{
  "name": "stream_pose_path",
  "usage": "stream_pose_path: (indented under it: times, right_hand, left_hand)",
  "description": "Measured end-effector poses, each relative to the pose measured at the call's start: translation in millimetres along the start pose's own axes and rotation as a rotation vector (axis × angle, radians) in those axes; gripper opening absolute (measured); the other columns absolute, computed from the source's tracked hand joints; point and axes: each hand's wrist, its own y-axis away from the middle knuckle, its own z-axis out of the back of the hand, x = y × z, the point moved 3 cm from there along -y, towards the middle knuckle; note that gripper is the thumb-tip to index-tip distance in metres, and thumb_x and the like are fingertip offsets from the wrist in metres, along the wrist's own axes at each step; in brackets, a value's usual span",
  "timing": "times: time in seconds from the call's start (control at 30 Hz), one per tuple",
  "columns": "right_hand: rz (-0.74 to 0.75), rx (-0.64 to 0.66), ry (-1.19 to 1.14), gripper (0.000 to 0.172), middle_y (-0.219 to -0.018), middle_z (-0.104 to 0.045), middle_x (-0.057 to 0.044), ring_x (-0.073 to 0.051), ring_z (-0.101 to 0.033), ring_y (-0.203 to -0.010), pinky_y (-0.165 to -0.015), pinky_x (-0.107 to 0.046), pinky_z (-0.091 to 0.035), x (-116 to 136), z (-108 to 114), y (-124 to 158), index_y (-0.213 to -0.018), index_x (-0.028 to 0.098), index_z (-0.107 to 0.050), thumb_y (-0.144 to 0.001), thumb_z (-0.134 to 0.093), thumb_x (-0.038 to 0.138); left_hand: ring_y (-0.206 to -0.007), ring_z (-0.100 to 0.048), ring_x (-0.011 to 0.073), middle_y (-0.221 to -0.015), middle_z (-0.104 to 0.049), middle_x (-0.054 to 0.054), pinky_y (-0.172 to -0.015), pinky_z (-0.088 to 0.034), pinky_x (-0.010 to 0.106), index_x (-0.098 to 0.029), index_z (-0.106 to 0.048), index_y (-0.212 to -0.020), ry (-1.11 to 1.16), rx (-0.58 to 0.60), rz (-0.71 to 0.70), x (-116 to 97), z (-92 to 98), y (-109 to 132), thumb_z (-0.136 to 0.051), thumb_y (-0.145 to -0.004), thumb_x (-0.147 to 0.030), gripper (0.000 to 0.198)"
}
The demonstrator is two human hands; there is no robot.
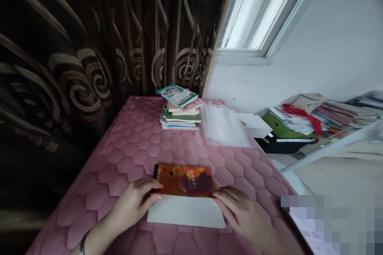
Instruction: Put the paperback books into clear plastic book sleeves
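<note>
A book [185,180] with an orange and dark cover lies in front of me on the pink quilted surface [125,167]. Along its near edge extends a plain white panel [186,211]; I cannot tell whether it is a flap or a separate sheet. At the book's left edge, my left hand [134,197] pinches it, fingers on the cover and thumb near the white panel. My right hand [239,209] grips the near right corner with its fingertips, where book and panel meet. The undersides of both hands are hidden.
Farther back stands an uneven stack of books [181,111]. Beside it lie clear plastic sheets [224,123], then a white box [254,124] and piled papers [295,121]. A patterned curtain [89,55] hangs on the left; a white wall with a window [248,12] rises behind.
</note>
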Motion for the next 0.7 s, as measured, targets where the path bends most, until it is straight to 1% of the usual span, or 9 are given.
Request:
stream_pose_path:
  times: [0.1,0.17,0.2,0.27,0.33,0.4,0.47,0.57,0.7]
  right_hand:
    - [-0.018,-0.114,0.08,0.03,-0.078,-0.072,-0.003,-0.016,-0.066,-0.069,-0.062,-0.028,-0.051,-7.6,2.7,-14.0,-0.089,0.019,-0.066,-0.096,-0.037,0.019]
    - [-0.032,-0.175,0.144,0.027,-0.083,-0.072,-0.004,-0.017,-0.066,-0.073,-0.069,-0.031,-0.052,-9.5,3.6,-26.3,-0.093,0.019,-0.067,-0.095,-0.04,0.019]
    - [-0.045,-0.204,0.182,0.025,-0.089,-0.072,-0.005,-0.018,-0.066,-0.079,-0.075,-0.033,-0.052,-8.6,3.6,-33.1,-0.097,0.019,-0.067,-0.094,-0.042,0.02]
    - [-0.064,-0.255,0.257,0.026,-0.107,-0.069,-0.008,-0.023,-0.063,-0.098,-0.089,-0.04,-0.048,-2.3,2.0,-47.8,-0.108,0.019,-0.066,-0.093,-0.045,0.02]
    - [-0.046,-0.257,0.29,0.031,-0.126,-0.061,-0.009,-0.026,-0.052,-0.118,-0.1,-0.047,-0.041,9.2,-3.7,-63.7,-0.117,0.022,-0.063,-0.092,-0.046,0.02]
    - [0.009,-0.18,0.274,0.034,-0.139,-0.052,-0.005,-0.028,-0.04,-0.132,-0.107,-0.052,-0.033,21.9,-15.6,-79.3,-0.123,0.026,-0.06,-0.092,-0.048,0.023]
    - [0.048,-0.061,0.241,0.037,-0.145,-0.045,-0.004,-0.031,-0.033,-0.136,-0.109,-0.056,-0.028,30.7,-32.2,-91.7,-0.128,0.029,-0.057,-0.092,-0.05,0.033]
    - [-0.01,0.051,0.209,0.047,-0.146,-0.043,-0.007,-0.035,-0.037,-0.132,-0.106,-0.059,-0.03,31.3,-57.0,-100.3,-0.132,0.026,-0.053,-0.091,-0.05,0.047]
    - [-0.115,0.039,0.218,0.047,-0.142,-0.047,-0.009,-0.036,-0.04,-0.13,-0.106,-0.061,-0.028,24.2,-75.6,-97.6,-0.13,0.023,-0.054,-0.09,-0.051,0.048]
  left_hand:
    - [-0.076,-0.067,0.0153,-0.084,-0.072,0.002,-0.07,-0.051,0.021,-0.022,-0.068,-0.09,0.068,-0.122,0.12,11.8,2.1,-7.1,-0.051,-0.09,-0.038,0.023]
    - [-0.065,-0.063,0.0148,-0.071,-0.069,0.002,-0.061,-0.048,0.021,-0.02,-0.066,-0.078,0.122,-0.209,0.217,20.5,-0.4,-13.6,-0.049,-0.09,-0.041,0.03]
    - [-0.063,-0.061,0.015,-0.068,-0.068,0.002,-0.059,-0.047,0.022,-0.019,-0.065,-0.075,0.159,-0.253,0.26,24.5,-2.2,-17.8,-0.049,-0.089,-0.042,0.031]
    - [-0.066,-0.062,0.0167,-0.072,-0.069,0.003,-0.06,-0.047,0.023,-0.018,-0.065,-0.078,0.245,-0.321,0.328,30.9,-5.2,-29.0,-0.051,-0.086,-0.045,0.032]
    - [-0.073,-0.064,0.0189,-0.08,-0.071,0.005,-0.064,-0.048,0.025,-0.017,-0.066,-0.085,0.314,-0.367,0.373,34.9,-5.6,-42.9,-0.051,-0.084,-0.046,0.033]
    - [-0.077,-0.065,0.0203,-0.085,-0.072,0.006,-0.067,-0.048,0.026,-0.016,-0.067,-0.088,0.345,-0.363,0.388,36.9,-3.4,-58.4,-0.051,-0.082,-0.046,0.034]
    - [-0.079,-0.065,0.0209,-0.085,-0.072,0.006,-0.067,-0.048,0.026,-0.016,-0.067,-0.086,0.363,-0.278,0.386,39.0,-1.6,-73.4,-0.051,-0.081,-0.045,0.034]
    - [-0.082,-0.066,0.0222,-0.087,-0.073,0.006,-0.068,-0.048,0.026,-0.016,-0.068,-0.086,0.311,-0.147,0.434,48.4,-1.3,-89.7,-0.052,-0.079,-0.045,0.033]
    - [-0.101,-0.064,0.0229,-0.108,-0.071,0.01,-0.083,-0.046,0.028,-0.017,-0.066,-0.1,0.063,-0.201,0.634,74.3,-3.6,-102.0,-0.048,-0.085,-0.039,0.033]
